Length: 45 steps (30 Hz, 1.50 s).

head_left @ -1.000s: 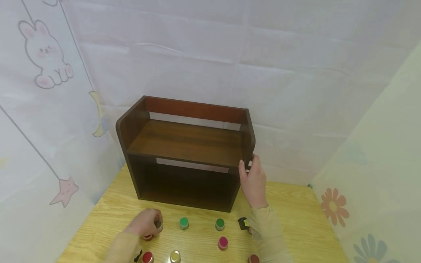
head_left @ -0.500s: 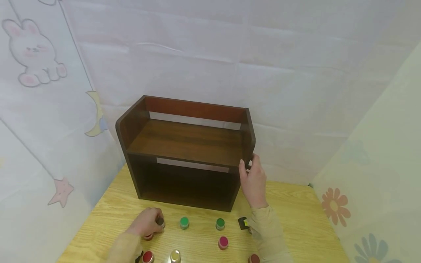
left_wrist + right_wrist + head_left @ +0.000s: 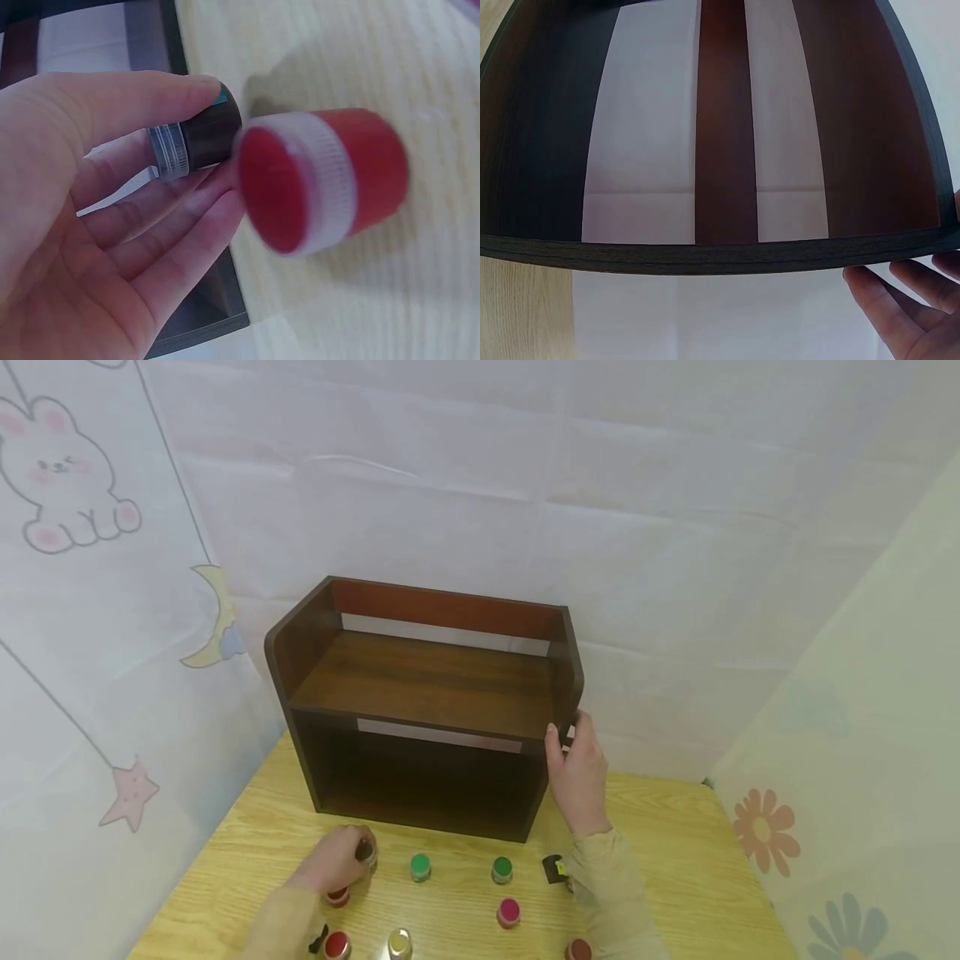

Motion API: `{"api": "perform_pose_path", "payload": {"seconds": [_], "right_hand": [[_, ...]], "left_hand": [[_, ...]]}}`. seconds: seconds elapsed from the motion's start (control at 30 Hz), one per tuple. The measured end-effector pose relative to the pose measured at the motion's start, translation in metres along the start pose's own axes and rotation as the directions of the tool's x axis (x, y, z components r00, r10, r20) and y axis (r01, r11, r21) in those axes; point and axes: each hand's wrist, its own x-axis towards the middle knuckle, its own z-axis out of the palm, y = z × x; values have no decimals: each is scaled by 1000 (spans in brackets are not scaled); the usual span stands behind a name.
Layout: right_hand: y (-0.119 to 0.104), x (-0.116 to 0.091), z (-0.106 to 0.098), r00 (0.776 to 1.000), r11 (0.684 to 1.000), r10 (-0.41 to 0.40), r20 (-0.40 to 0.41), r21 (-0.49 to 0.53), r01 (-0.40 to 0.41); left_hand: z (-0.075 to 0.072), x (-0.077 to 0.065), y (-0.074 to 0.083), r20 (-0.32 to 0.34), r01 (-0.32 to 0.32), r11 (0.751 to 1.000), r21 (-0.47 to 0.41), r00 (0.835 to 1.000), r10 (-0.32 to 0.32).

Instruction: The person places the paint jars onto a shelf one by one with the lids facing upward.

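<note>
Yellow wood-grain table [image 3: 675, 860], pale printed sheeting [image 3: 450, 485] behind. Left hand [image 3: 334, 860], lower left, pinches dark jar [image 3: 365, 851]; right hand [image 3: 580, 777], right of centre, grips side of brown shelf [image 3: 427, 685]. Left wrist view alone shows jar's clear ribbed band, turquoise patch.

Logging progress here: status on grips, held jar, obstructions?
Left grip pinches dark jar; unclear if lifted. Right grip on right side of shelf unit. Red jar close by left grip.

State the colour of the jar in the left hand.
The jar is near-black, with a clear ribbed band; the left wrist view shows it best.
</note>
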Motion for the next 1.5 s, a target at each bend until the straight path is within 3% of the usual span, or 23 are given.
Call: {"api": "perform_pose_path", "payload": {"seconds": [0.53, 0.9, 1.1, 1.5], "right_hand": [[2, 1, 0, 1000, 1000, -24, -20, 1, 24], [-2, 1, -3, 1000, 1000, -15, -6, 22, 15], [-2, 0, -3, 1000, 1000, -14, -11, 22, 14], [-4, 0, -3, 1000, 1000, 3, 5, 26, -3]], "left_hand": [[-23, 12, 35, -141, -42, 999, 20, 989, 45], [-45, 14, 56, -166, -65, 998, 10, 984, 66], [-55, 15, 62, -181, -110, 994, -11, 978, 106], [-79, 11, 72, -284, -213, 975, 59, 933, 221]]}}
